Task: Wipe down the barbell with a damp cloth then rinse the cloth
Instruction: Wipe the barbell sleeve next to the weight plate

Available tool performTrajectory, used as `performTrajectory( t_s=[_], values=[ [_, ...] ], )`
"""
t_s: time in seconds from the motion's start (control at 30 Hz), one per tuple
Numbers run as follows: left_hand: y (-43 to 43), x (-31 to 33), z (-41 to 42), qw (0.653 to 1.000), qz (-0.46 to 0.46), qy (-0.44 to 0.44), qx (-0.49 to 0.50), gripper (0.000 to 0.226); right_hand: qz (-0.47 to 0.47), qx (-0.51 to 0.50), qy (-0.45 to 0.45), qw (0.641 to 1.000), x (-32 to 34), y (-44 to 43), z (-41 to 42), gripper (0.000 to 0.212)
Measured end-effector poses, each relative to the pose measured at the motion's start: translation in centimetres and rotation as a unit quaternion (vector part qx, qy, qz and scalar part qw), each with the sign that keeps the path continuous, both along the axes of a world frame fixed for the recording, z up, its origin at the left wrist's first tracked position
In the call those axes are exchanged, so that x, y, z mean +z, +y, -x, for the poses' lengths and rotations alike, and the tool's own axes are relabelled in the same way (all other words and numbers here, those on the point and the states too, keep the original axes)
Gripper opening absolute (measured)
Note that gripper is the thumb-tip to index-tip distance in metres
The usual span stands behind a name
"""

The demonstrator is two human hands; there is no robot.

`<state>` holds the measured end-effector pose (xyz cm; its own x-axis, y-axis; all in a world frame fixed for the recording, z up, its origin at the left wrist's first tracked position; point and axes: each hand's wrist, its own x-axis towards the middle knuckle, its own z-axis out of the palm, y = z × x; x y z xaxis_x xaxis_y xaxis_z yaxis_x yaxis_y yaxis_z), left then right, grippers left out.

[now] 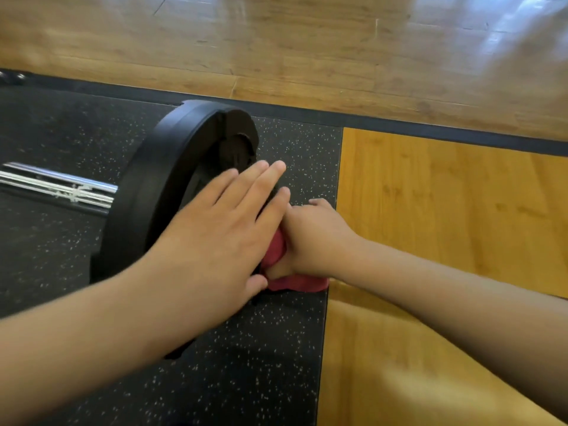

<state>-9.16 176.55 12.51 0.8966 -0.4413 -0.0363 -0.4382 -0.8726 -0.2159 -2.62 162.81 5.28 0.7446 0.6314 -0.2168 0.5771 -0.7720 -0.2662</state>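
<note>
A barbell lies on the floor mat, its chrome bar (61, 186) running left from a black weight plate (159, 179) that stands on edge. My left hand (221, 229) lies flat with straight fingers against the outer face of the plate. Just to its right my right hand (313, 238) grips a red cloth (295, 282) and holds it low against the plate's outer side, near the barbell's end. Most of the cloth is hidden under both hands, as is the sleeve end of the bar.
The plate stands on a black speckled rubber mat (246, 364). A yellow wooden platform panel (445, 210) adjoins the mat on the right. Beyond a dark border strip (399, 126) lies a shiny wooden floor (307, 50).
</note>
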Motion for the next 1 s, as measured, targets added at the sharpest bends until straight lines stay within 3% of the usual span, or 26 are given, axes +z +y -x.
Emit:
performTrajectory(
  t_s=[0.1,0.27,0.4,0.5,0.57,0.73,0.9,1.0],
  values=[
    [-1.0,-0.5,2.0,0.999,0.046,0.014,0.023,0.114,0.0,0.006,0.042,0.999,-0.4,-0.2,-2.3,0.087],
    [-1.1,-1.7,2.9,0.993,0.068,0.025,0.09,0.128,-0.042,-0.066,0.057,0.995,0.1,-0.2,-4.0,0.075],
    [-0.6,-2.8,1.6,0.993,0.064,0.009,0.101,0.128,-0.06,-0.128,-0.13,0.981,-1.6,0.7,-3.0,0.073],
    [-0.7,-2.9,-0.3,0.993,0.072,-0.017,0.093,0.123,-0.042,-0.17,-0.269,0.947,-3.1,1.6,-2.4,0.066],
    [-0.7,-3.0,-1.5,0.993,0.076,-0.027,0.086,0.12,-0.051,-0.181,-0.305,0.933,-3.5,1.7,-2.8,0.057],
    [-0.8,-3.7,-1.5,0.99,0.099,-0.027,0.095,0.123,-0.015,-0.104,-0.183,0.978,-1.8,1.0,-5.9,0.07],
    [-1.0,-5.1,-1.7,0.99,0.101,-0.023,0.094,0.116,0.029,-0.08,0.021,0.996,1.3,0.3,-9.3,0.092],
    [-0.7,-5.6,-2.8,0.991,0.101,-0.033,0.083,0.108,0.026,-0.093,0.0,0.995,0.8,0.3,-9.5,0.086]
  ],
)
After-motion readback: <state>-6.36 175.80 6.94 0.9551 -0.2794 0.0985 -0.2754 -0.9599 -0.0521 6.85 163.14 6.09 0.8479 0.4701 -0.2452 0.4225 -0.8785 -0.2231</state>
